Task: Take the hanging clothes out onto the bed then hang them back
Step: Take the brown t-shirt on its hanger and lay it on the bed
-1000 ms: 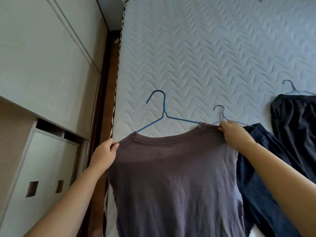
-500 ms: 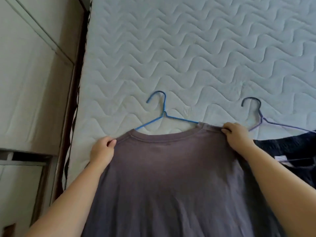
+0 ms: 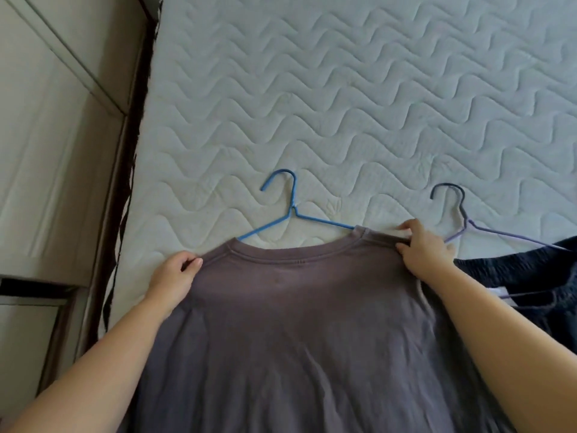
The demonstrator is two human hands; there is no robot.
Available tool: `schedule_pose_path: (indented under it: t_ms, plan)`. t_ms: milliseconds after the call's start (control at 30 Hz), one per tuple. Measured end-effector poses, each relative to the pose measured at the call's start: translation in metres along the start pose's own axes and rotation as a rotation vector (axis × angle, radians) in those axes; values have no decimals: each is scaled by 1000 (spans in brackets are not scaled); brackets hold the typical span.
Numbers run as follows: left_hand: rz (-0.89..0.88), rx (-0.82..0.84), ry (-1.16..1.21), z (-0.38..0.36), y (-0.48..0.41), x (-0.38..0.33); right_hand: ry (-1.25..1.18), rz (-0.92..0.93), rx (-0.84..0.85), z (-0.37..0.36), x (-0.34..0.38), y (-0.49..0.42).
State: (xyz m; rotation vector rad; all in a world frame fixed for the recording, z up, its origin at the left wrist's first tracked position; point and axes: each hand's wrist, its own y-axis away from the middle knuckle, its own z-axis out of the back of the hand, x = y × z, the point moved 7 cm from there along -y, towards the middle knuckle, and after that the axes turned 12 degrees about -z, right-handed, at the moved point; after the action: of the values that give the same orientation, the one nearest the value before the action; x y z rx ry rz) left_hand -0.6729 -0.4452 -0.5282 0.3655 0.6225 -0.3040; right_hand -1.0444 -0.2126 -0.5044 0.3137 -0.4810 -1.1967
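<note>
1. On the far left, the pale wardrobe doors [image 3: 62, 135] are standing just beside the bed [image 3: 343, 104], with a dark gap running between them. I am guessing that is where the clothes are meant to go back.
2. The left hand [image 3: 175, 273] is pinching the near shoulder of the greyish-brown shirt [image 3: 296, 323]. Its fingers are curling round the fabric edge with the thumb tucked against them, probably to keep that side spread wide.
3. The shirt is lying flat on the mattress with its collar pointing away from the person, stretched between the two hands. The blue hanger [image 3: 290, 210] is poking out above the collar with its hook resting on the quilting. Both of its arms are disappearing under the neckline. I cannot tell whether it is sitting inside the shirt or only beneath it.
4. The right hand [image 3: 424, 251] is gripping the other shoulder seam, with the fingers folding over the cloth and bunching it slightly. It looks as if it is tugging the shoulder into line with the hanger's arm.
5. Just beside that hand, a purple hanger [image 3: 468, 226] is lying with a dark navy garment [image 3: 530, 276]. They are lying on the bed beside the shirt, seemingly waiting their turn.
</note>
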Motion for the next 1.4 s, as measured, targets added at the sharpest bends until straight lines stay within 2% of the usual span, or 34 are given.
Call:
schedule_pose_path:
  t_ms: [67, 100, 167, 200, 300, 367, 467, 600, 667, 733, 833, 1033, 1200, 1300, 1400]
  plan:
    - [8, 93, -41, 3, 6, -7, 182, 20, 7, 5, 4, 26]
    - [-28, 135, -171, 5, 12, -13, 226, 43, 16, 5, 2, 41]
    - [-160, 114, -467, 13, 33, -32, 220, 92, 38, 5, -9, 77]
    - [-209, 74, -489, 16, 51, -40, 192, 117, 49, 4, -19, 98]
    - [-200, 16, -215, 24, 122, -49, 70, 109, 126, -3, -71, 168]
    - [-114, 68, -38, 30, 178, -43, -29, 21, 194, -8, -114, 216]
    - [-27, 129, 57, 46, 252, -29, -191, -174, 215, -15, -172, 286]
    - [269, 124, 225, 74, 327, 11, -382, -400, 210, -32, -222, 379]
    - [363, 129, 341, 83, 360, 24, -444, -477, 233, -41, -239, 424]
    - [365, 180, 348, 94, 393, 33, -501, -544, 228, -44, -255, 468]
    - [312, 334, 237, 108, 437, 47, -521, -632, 219, -44, -283, 521]
    - [197, 498, 94, 119, 478, 61, -495, -663, 302, -39, -330, 598]
    - [141, 590, 21, 100, 485, 55, -666, -816, 123, -33, -378, 666]
    - [44, 679, -62, 87, 493, 29, -820, -939, -58, -31, -408, 711]
    - [-58, 774, -160, 68, 498, 3, -931, -1035, -131, -42, -434, 752]
